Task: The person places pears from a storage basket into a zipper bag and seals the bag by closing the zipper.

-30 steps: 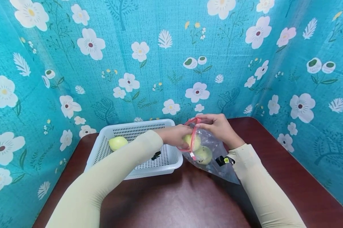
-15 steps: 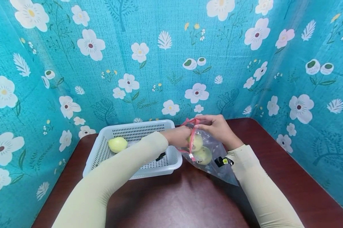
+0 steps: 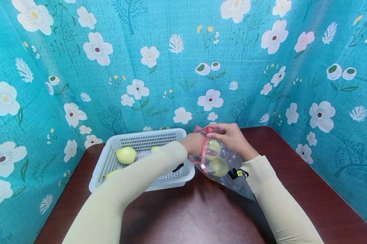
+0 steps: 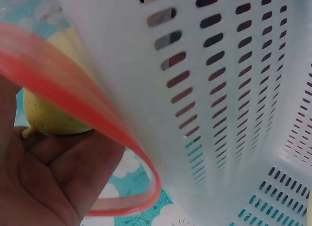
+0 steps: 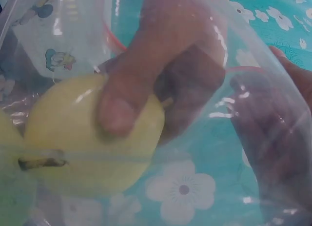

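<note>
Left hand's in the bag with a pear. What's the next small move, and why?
Probably loosen the left hand and let its pear settle: the fruit sits inside the clear bag, past the red rim, next to a second pear, while the right hand holds the bag at that rim.

Your head camera looks forward and down from farthest back, placing the basket (image 3: 171, 183) left of centre and the bag (image 3: 232, 154) right. Your left wrist camera looks closely past your left hand (image 4: 53, 172), lower left. Your right wrist camera peers closely through the bag's film; both wrist views share that hand and one pear (image 5: 73, 128).
</note>
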`<action>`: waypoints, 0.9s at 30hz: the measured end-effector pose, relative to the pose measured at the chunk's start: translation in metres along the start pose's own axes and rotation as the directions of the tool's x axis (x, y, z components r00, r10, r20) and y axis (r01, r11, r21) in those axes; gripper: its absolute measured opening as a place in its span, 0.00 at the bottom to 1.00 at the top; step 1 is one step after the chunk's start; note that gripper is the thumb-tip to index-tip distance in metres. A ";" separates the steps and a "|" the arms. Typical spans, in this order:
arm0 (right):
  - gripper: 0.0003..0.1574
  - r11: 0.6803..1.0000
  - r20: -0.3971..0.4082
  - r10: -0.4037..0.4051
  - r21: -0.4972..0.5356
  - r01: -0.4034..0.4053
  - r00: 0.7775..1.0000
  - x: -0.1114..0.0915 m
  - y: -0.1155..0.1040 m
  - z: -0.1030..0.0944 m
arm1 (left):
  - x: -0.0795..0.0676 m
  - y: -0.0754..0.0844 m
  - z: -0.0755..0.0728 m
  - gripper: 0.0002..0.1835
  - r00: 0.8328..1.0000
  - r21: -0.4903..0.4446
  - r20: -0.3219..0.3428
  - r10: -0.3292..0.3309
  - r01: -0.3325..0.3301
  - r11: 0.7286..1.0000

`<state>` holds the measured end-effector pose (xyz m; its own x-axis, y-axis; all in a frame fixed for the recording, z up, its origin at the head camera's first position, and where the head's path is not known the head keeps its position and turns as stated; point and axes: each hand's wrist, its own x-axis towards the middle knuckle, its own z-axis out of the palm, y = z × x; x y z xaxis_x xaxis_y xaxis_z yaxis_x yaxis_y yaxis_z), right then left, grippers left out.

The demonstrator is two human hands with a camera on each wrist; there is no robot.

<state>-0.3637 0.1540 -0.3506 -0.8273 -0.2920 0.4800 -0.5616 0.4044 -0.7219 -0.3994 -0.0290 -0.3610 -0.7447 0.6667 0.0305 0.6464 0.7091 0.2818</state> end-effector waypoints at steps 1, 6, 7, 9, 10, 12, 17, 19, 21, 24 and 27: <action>0.22 1.000 -0.003 0.007 0.004 -0.007 1.000 0.000 -0.001 0.000 | 0.001 0.000 0.001 0.22 1.000 0.002 -0.008 -0.019 0.019 1.000; 0.24 1.000 -0.007 0.025 0.016 -0.025 1.000 -0.002 -0.001 -0.003 | 0.006 0.005 0.004 0.16 0.996 0.007 -0.028 -0.086 0.086 0.996; 0.25 0.999 -0.007 0.031 0.017 -0.031 0.999 -0.002 -0.001 -0.003 | 0.007 0.005 0.005 0.14 0.994 -0.007 -0.035 -0.099 0.099 0.995; 0.26 0.999 -0.005 0.039 0.016 -0.039 0.999 -0.003 -0.001 -0.004 | 0.010 0.005 0.010 0.13 0.993 0.007 -0.066 -0.099 0.100 0.995; 0.26 0.999 -0.005 0.041 0.013 -0.041 0.999 -0.003 -0.001 -0.005 | 0.012 0.005 0.012 0.14 0.993 0.039 -0.082 -0.090 0.093 0.995; 0.26 0.999 -0.008 0.044 0.010 -0.044 0.999 -0.004 -0.002 -0.006 | 0.015 0.005 0.016 0.14 0.991 0.077 -0.107 -0.084 0.092 0.993; 0.25 1.000 -0.012 0.027 0.011 -0.027 1.000 -0.004 -0.003 -0.007 | 0.017 0.009 0.021 0.16 0.984 0.051 -0.117 -0.131 0.138 0.989; 0.25 1.000 -0.013 0.016 0.005 -0.016 1.000 -0.004 -0.003 -0.007 | 0.017 0.011 0.021 0.18 0.982 -0.015 -0.102 -0.160 0.159 0.987; 0.25 1.000 -0.017 0.014 -0.001 -0.014 1.000 -0.004 -0.004 -0.008 | 0.017 0.013 0.021 0.22 0.979 -0.121 -0.074 -0.190 0.180 0.976; 0.24 1.000 -0.024 0.011 -0.012 -0.012 1.000 -0.004 -0.004 -0.009 | 0.019 0.012 0.022 0.22 0.978 -0.238 -0.042 -0.205 0.189 0.953; 0.24 1.000 -0.027 0.015 -0.020 -0.016 1.000 -0.004 -0.003 -0.010 | 0.021 0.010 0.025 0.23 0.978 -0.291 -0.003 -0.206 0.197 0.936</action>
<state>-0.3590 0.1619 -0.3451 -0.8357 -0.2625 0.4823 -0.5489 0.4262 -0.7191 -0.4041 -0.0024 -0.3811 -0.8624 0.5055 -0.0258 0.4104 0.7281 0.5490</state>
